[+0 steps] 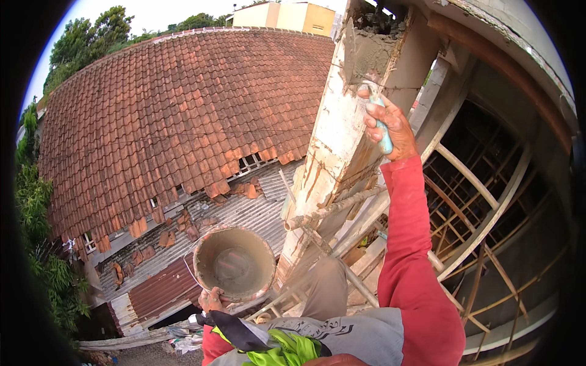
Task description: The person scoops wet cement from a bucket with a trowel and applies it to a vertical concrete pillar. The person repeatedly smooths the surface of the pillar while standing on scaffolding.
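Note:
My right hand (390, 125) is raised at upper right, fingers wrapped round the light blue handle of a trowel (384, 139). Its blade lies against wet grey mortar (372, 55) near the top of a pale column (320, 165). Lower down, my left hand (212, 299) grips the near left rim of a mortar-stained bucket (261, 256), which has a thin wire handle. Grey residue coats the bucket's inside, with a little wet mix at the bottom.
Bamboo poles (332, 207) cross beside the column at my knee. Below are corrugated sheets (238, 210) with broken tiles, and beyond them a red tiled roof (183, 116). On the right, more bamboo scaffolding (470, 165) stands against a dark opening, under a concrete overhang.

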The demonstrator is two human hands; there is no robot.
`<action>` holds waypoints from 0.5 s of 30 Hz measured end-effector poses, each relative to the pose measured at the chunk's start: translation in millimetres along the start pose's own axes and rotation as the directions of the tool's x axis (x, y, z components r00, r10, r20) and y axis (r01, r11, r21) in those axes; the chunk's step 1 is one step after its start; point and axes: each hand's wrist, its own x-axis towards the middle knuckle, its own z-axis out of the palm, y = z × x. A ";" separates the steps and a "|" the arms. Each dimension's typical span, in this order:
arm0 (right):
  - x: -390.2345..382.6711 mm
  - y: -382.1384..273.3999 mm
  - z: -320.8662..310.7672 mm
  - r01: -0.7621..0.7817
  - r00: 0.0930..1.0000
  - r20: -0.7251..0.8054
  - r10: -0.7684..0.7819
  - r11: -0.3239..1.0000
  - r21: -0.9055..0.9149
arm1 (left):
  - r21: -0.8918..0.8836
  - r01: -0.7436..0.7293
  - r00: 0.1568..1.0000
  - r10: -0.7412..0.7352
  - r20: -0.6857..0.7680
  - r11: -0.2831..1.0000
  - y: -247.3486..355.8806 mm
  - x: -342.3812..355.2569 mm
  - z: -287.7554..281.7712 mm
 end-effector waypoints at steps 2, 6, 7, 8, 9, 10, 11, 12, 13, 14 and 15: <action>-56.0 45.9 34.9 -0.124 0.992 -0.029 0.124 0.992 0.004 | 0.081 0.030 1.000 -0.030 -0.005 0.996 -3.8 0.3 1.0; -141.1 107.2 63.6 -0.348 0.937 0.023 0.349 0.936 -0.047 | 0.178 0.030 0.998 -0.037 0.041 0.984 -12.9 7.6 3.6; -160.2 113.9 73.9 -0.395 0.918 0.027 0.397 0.917 -0.059 | 0.177 -0.053 0.996 0.040 0.077 0.983 -1.0 0.4 18.2; -177.6 123.3 80.7 -0.447 0.893 0.025 0.449 0.892 -0.067 | 0.202 -0.052 0.991 0.026 0.130 0.978 7.9 -0.4 26.9; -193.5 139.9 83.8 -0.424 0.902 0.053 0.428 0.903 -0.063 | 0.197 -0.072 0.989 0.044 0.143 0.978 13.5 -1.9 34.2; -210.2 157.7 86.0 -0.403 0.910 0.082 0.407 0.913 -0.062 | 0.288 -0.062 0.987 0.015 0.162 0.956 21.7 -2.5 35.2; -226.7 171.6 90.4 -0.376 0.919 0.106 0.380 0.925 -0.056 | 0.350 -0.138 0.978 0.071 0.197 0.927 28.0 -4.3 39.3; -234.4 157.9 109.5 -0.592 0.801 0.050 0.596 0.802 -0.079 | 0.359 -0.143 0.978 0.077 0.193 0.922 27.4 -6.7 34.6; -242.9 167.4 114.0 -0.560 0.795 0.097 0.599 0.786 -0.263 | 0.358 -0.165 0.973 0.093 0.210 0.919 28.1 -5.2 30.5; -248.1 179.0 112.8 -0.488 0.791 0.143 0.595 0.754 -0.439 | 0.422 -0.275 0.951 0.179 0.252 0.864 27.6 -1.4 23.5; -256.8 192.8 109.9 -0.433 0.781 0.157 0.604 0.706 -0.561 | 0.467 -0.382 0.914 0.253 0.317 0.797 29.4 -0.3 27.5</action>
